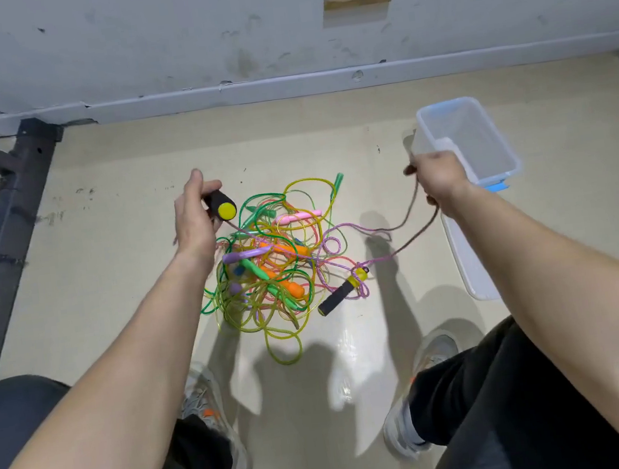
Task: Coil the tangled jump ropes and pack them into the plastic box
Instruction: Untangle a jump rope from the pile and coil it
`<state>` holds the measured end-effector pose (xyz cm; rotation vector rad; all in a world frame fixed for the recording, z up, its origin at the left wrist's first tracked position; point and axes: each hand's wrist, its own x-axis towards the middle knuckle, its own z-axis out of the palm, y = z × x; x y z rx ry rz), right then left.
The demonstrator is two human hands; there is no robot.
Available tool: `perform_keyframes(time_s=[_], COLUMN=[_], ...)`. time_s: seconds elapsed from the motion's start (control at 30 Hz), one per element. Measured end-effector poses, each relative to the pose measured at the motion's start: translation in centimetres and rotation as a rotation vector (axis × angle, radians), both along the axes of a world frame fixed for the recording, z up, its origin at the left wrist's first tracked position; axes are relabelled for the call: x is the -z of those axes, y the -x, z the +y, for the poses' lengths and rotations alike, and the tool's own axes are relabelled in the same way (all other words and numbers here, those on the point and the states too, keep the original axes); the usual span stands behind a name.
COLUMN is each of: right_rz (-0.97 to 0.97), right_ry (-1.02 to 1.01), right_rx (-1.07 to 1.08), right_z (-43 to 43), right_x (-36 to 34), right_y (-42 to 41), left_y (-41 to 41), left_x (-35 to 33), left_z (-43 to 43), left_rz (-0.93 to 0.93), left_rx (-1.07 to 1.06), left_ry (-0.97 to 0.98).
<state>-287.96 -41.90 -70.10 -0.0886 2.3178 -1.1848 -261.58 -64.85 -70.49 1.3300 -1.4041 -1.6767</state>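
A tangle of jump ropes [273, 266] in green, yellow, pink, orange and purple lies on the floor between my feet. My left hand [193, 217] grips a black foam handle with a yellow end cap [221, 205] above the pile's left side. My right hand [437, 175] holds a loop of the purple cord [408, 222], which runs down to the second black handle [341, 296] lying on the floor at the pile's right. The clear plastic box [485, 158] with a blue rim stands behind my right hand.
The box's clear lid [467, 261] lies on the floor at the right, near my right leg. A dark metal frame [5, 217] stands at the left. A wall with a grey skirting [282, 85] runs across the back. My shoes [417, 396] flank the pile.
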Motion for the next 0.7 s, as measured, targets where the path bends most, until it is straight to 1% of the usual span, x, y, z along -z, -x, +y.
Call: perform_keyframes(time_s=[0.1,0.17,0.2,0.23,0.27,0.3,0.33,0.37,0.4,0.47,0.53,0.6,0.67,0.7], right_rz=[0.095,0.120,0.112,0.105,0.106,0.131,0.149,0.160,0.148,0.018,-0.232,-0.403,-0.488,-0.469], right_ry=[0.131,0.260,0.318,0.331,0.283,0.127,-0.087,-0.252,-0.351,-0.371,-0.406,-0.467,-0.484,-0.501], right_rx=[-0.022,0.025,0.046,0.048,0.027,0.001,-0.004,-0.001,-0.010,-0.065,-0.109,-0.200,-0.356,-0.390], right_z=[-2.3,-3.9,-4.6,-5.2,-5.8,-6.0,-5.9,-5.5,-4.9,-3.3,-1.8,-0.4,-0.3,-0.7], right_x=[-2.8,-4.2,-4.3,-3.9,-2.8,-1.4,0.9,3.2,5.8,11.8,17.4,22.6,26.8,28.3], right_y=[1.5,3.0,3.6,4.4,5.2,5.4,5.7,5.3,4.5,1.9,-2.0,-6.1,-10.3,-12.1], left_y=[1.4,2.4,2.8,3.1,3.2,3.2,3.1,2.8,2.5,2.0,1.6,1.6,2.0,2.3], left_x=[-0.5,-1.1,-1.1,-0.7,0.1,1.3,2.8,4.4,6.0,9.6,12.9,15.8,18.0,18.7], left_z=[-1.9,-3.0,-3.4,-3.5,-3.5,-3.3,-2.8,-2.3,-1.7,-0.5,0.5,1.4,2.5,2.9], left_rz=[-0.042,-0.026,-0.027,-0.025,-0.024,-0.028,-0.052,-0.077,-0.095,-0.104,-0.184,-0.250,-0.274,-0.287], left_rx=[0.064,0.071,0.065,0.062,0.066,0.078,0.083,0.069,0.052,0.033,0.095,0.146,0.125,0.113], left_ry=[0.208,0.235,0.225,0.190,0.129,0.050,-0.032,-0.113,-0.194,-0.340,-0.380,-0.413,-0.462,-0.471])
